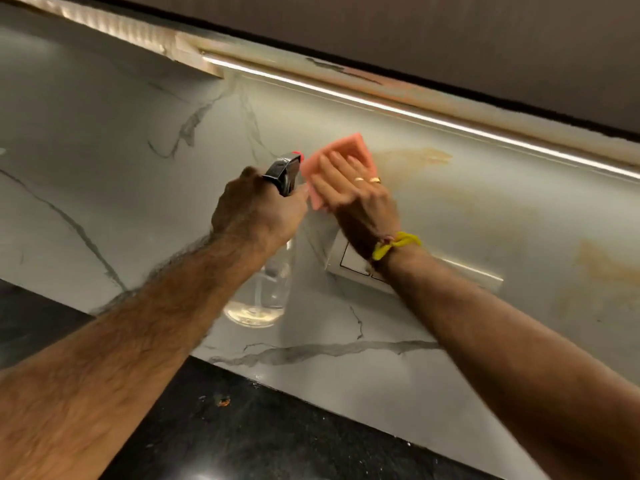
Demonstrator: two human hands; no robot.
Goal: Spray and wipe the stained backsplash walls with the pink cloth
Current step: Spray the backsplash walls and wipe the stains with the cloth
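Pink cloth [334, 157] flat on the backsplash [485, 216], just left of the orange stain [415, 157].

Our right hand [353, 192] presses the cloth with straight, slightly spread fingers; our left hand [256, 206] is curled round the spray bottle [263, 289], nozzle beside the cloth. Risks as we judge them: spray drifting onto the switch plate [349, 261] below the wrist; wiping rightward could smear the stain; the further stains [602, 268] at right may get missed.

Switch plate [349, 261] beneath wiping path
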